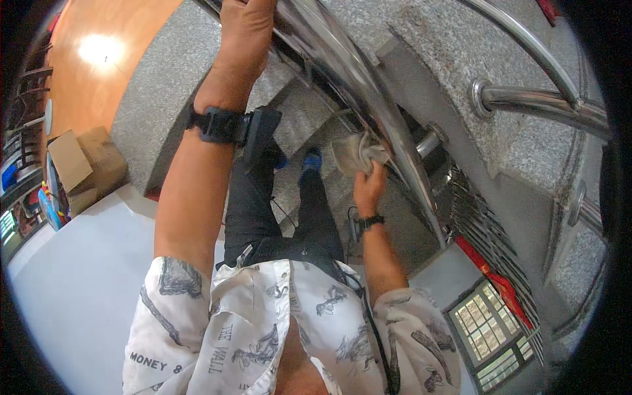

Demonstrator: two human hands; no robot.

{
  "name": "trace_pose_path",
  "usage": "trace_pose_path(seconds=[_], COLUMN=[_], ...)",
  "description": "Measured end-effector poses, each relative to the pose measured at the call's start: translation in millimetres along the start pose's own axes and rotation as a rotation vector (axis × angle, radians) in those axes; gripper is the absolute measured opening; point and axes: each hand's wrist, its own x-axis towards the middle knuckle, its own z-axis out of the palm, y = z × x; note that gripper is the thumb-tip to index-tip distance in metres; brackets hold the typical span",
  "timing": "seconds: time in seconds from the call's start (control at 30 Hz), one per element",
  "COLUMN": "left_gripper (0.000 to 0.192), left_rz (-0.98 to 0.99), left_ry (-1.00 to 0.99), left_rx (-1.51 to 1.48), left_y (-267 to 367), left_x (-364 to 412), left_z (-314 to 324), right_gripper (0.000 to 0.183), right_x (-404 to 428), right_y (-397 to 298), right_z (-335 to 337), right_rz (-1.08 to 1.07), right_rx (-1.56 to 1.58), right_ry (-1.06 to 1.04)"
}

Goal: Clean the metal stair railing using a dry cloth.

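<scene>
My left hand (247, 29) reaches to the top edge of the view and lies against a polished stainless-steel stair railing (340, 54). Its fingers are mostly cut off by the frame, so their grip is hidden. Lower down, on the other side, my right hand (370, 185) holds a crumpled greyish cloth (368, 148). The cloth is close to the underside of the thick handrail and touches or nearly touches the bars there; which one is unclear. Each wrist wears a black strap with a small device.
Speckled granite stairs (296, 108) lie under my feet, with more steps (533, 143) beyond the railing. Another curved steel rail (528, 101) stands at right. A cardboard box (94, 163) sits at left, past a white wall (89, 276). A barred window (489, 326) is at lower right.
</scene>
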Motion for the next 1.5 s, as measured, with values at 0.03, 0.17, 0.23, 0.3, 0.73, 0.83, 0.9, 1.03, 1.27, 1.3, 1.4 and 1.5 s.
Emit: trace_pose_path(seconds=[0.03,0.17,0.23,0.3,0.73,0.83,0.9,1.03,1.27,1.3,1.4,1.5], left_gripper=[0.042,0.045,0.046,0.048,0.051,0.052,0.051,0.055,0.087,0.081,0.076,0.071], left_rz=[-0.008,-0.107,-0.081,-0.052,0.150,0.300,0.241,0.350,0.007,0.093,0.180,0.142], left_ry=[0.006,0.052,0.028,0.009,0.076,0.019,0.062,0.022,0.588,0.197,0.026,0.045], left_rx=[-0.034,-0.251,-0.271,-0.281,-0.280,-0.153,-0.164,-0.151,0.115,-0.139,-0.346,-0.319], left_y=[-0.7,-2.6,5.5,8.0,6.9,1.9,-3.0,4.1,20.3,6.1,15.3,12.8], left_x=[-0.1,-1.4,-5.1,-8.2,-23.9,-21.3,-19.5,-16.7,-17.3,-13.8,-7.8,-5.7], left_z=[2.3,5.9,11.5,17.1,43.2,38.0,50.6,34.6,97.0,38.0,9.6,2.4], right_gripper=[0.038,0.039,0.037,0.035,0.039,0.029,0.029,0.041,0.039,0.038,0.037,0.037], right_x=[-7.3,-7.8,0.2,7.0,19.0,7.0,-14.6,-25.7,-14.9,-24.3,-9.7,-8.4], right_y=[6.0,20.4,28.2,24.5,77.2,96.2,161.6,189.7,209.3,206.2,187.1,152.7], right_z=[-4.1,-20.0,-24.1,-10.3,44.8,40.1,23.8,16.4,-21.1,-23.3,-12.2,-1.7], right_rz=[0.089,0.915,0.794,0.763,0.352,0.412,0.379,0.500,0.318,0.291,0.249,0.236], right_rx=[0.007,0.604,0.426,0.479,-0.003,-0.050,-0.235,-0.150,-0.406,-0.396,-0.425,-0.496], right_ry=[-0.010,0.142,0.166,0.153,-0.133,-0.324,-0.336,-0.505,-0.676,-0.676,-0.687,-0.692])
